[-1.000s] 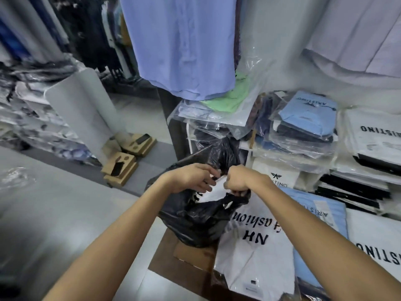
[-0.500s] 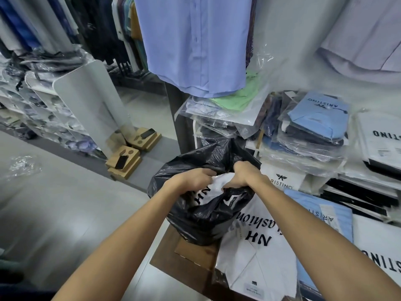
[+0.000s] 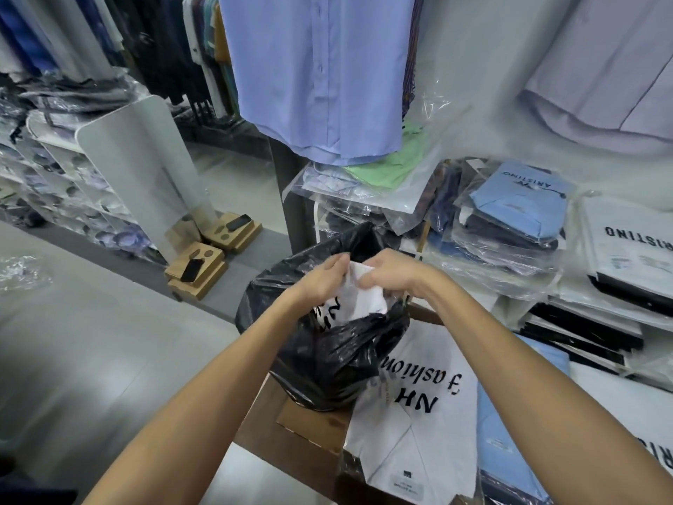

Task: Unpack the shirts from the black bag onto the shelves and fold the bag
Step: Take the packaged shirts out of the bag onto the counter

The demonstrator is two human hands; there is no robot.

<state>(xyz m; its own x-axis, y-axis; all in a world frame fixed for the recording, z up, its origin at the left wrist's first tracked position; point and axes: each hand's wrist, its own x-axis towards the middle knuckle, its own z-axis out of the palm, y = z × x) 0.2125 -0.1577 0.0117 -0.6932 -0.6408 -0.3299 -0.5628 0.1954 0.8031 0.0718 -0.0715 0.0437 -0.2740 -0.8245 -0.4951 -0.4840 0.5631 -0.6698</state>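
Item: black bag point(image 3: 327, 344), standing on the brown table point(image 3: 262, 424) at its near-left corner, mouth open upward, part of its base on a cardboard sheet point(image 3: 309, 419).

Contents in hand: one white packed shirt point(image 3: 358, 298) with black lettering, half out of the mouth. My left hand point(image 3: 324, 277) pinches its top left edge; my right hand point(image 3: 388, 273) has its grip curled round the top right edge. Both grips are on the shirt, not on the bag, as far as I can tell.

Handling note: I judge a straight upward pull works best, both hands level, so the slick wrapper does not drag the bag's rim up with it. If the bag lifts, I would free one hand to pin it down.

Edges: the table's edge runs just under the bag on the left, with floor beyond; a sideways tug could tip the bag off.

Room: a second white packed shirt point(image 3: 422, 424) lies touching the bag on the right, a blue one point(image 3: 510, 450) beside it. The shelves point(image 3: 510, 304) behind carry bagged shirt stacks point(image 3: 510, 227). A hanging blue shirt point(image 3: 320, 74) overhead limits the lift. Open room lies leftward, over the floor.
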